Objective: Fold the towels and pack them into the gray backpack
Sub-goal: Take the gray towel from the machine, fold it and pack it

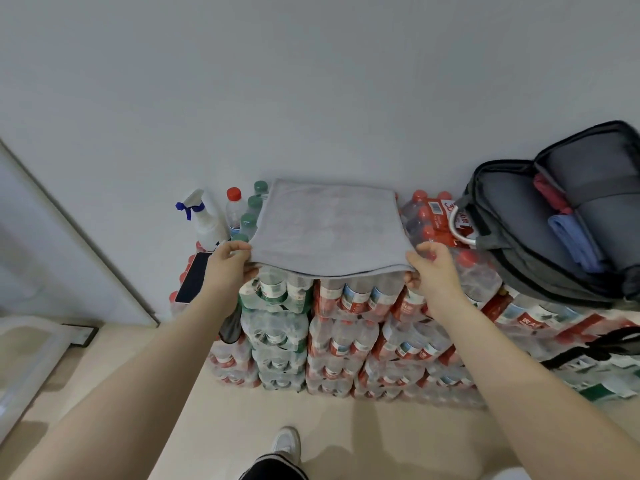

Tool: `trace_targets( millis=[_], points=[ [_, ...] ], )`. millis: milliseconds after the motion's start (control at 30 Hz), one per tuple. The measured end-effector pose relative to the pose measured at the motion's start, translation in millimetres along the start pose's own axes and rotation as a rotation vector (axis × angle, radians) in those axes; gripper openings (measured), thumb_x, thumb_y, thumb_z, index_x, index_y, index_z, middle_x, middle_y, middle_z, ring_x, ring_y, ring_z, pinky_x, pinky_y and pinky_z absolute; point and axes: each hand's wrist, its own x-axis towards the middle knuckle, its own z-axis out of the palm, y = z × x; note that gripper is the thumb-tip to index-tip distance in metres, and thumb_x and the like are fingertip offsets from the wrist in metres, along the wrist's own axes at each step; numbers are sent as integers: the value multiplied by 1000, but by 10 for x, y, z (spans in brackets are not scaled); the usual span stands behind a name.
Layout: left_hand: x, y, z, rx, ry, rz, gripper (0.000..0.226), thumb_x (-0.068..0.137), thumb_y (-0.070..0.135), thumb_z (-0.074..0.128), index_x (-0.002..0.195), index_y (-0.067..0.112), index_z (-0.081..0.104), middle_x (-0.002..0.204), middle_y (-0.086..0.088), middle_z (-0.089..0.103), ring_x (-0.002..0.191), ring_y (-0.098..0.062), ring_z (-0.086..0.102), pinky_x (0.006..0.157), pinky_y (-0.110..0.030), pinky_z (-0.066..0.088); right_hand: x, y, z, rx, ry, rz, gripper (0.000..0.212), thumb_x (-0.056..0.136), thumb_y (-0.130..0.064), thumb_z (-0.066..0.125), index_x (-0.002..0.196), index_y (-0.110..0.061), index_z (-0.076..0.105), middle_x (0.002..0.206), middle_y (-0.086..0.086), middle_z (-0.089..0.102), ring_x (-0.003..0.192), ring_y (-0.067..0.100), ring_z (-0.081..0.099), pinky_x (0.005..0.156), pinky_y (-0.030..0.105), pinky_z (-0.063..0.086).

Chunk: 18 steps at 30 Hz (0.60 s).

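Towel [329, 226] — soft gray square, near corners pinched by left hand [227, 265], right hand [433, 268].

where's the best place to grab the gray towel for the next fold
By its two near corners, coming from the front edge. The gray towel lies flat on the stacked water bottle packs, and its near edge overhangs them, so fingers can slip under. The left hand and right hand already pinch those corners, thumbs on top, ready to carry the edge toward the wall.
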Motion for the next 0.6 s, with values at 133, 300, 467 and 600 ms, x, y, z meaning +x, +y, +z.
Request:
trace_targets(
  millis=[133,300,467,600],
  points=[
    [28,265,-22,48,-191,135,41,82,-18,33,87,13,59,87,-3,61,79,-13,57,74,-19,47,-5,-227,32,37,-1,-102,15,90,-6,54,79,-17,54,78,-1,58,59,10,52,53,17,46],
    [316,456,42,562,-215,395,41,83,-6,51,118,14,55,103,-6,60,88,-19,56,77,-23,50,325,-450,12,170,-109,-21,15,88,4,53,94,-7,60,82,3,58,72,11,54,63,15,50],
    [789,575,264,632,-136,445,12,90,20,52,94,16,62,75,-3,56,56,-16,43,46,-27,35,842,-531,135,-85,-179,-52,32,84,12,51,108,-9,55,81,2,54,74,10,53,67,17,47],
    [1282,686,502,653,-101,447,20,88,28,56,84,10,64,97,2,51,84,-17,49,75,-29,37,1336,-564,278,-250,-15,-99,18,87,-8,60,71,-15,56,70,0,55,65,11,49,53,13,42]
  ],
)
